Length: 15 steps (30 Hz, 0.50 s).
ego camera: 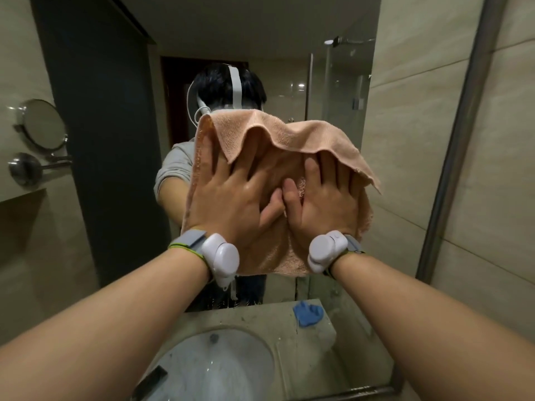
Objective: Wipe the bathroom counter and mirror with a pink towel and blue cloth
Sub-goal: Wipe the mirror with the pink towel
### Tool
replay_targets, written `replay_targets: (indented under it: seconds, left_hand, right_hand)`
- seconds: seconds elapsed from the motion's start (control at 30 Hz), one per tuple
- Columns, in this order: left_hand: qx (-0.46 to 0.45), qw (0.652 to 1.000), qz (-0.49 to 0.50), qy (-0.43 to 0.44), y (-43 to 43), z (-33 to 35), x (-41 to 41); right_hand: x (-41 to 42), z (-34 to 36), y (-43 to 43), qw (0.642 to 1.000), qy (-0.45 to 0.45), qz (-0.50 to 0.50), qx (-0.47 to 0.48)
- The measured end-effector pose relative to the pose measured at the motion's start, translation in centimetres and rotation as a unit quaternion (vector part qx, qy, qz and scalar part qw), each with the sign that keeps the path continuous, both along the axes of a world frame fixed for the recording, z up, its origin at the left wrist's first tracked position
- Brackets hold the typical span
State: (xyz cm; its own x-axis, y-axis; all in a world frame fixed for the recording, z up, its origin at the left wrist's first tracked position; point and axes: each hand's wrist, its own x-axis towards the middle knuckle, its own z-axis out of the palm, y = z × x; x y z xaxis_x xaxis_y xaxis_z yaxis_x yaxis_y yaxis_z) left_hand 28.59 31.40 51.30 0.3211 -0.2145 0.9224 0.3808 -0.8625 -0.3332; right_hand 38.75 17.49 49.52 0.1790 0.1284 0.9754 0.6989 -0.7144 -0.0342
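Observation:
A pink towel [289, 134] is spread flat against the wall mirror [333, 91] at chest height. My left hand [231, 204] and my right hand [324, 204] press on it side by side, palms flat and fingers spread, thumbs touching. The towel's top edge has flopped forward over my fingertips. A crumpled blue cloth [308, 312] lies on the stone counter [260, 319] below, at the back right by the mirror's foot. Neither hand touches it. White sensor units are strapped to both wrists.
A white round sink [217, 366] is set into the counter under my arms. A small round mirror on a swing arm [43, 124] sticks out from the left wall. A metal post [457, 140] and tiled wall close off the right side.

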Motion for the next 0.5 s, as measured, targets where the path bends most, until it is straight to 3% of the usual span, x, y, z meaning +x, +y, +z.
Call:
replay_targets:
  seconds: [0.5]
  left_hand:
    - [-0.009,0.999,0.003,0.040,-1.6,-4.5,0.8]
  right_hand:
    - [1.1,-5.2,-1.8,1.000,0.017,-0.007,-0.019]
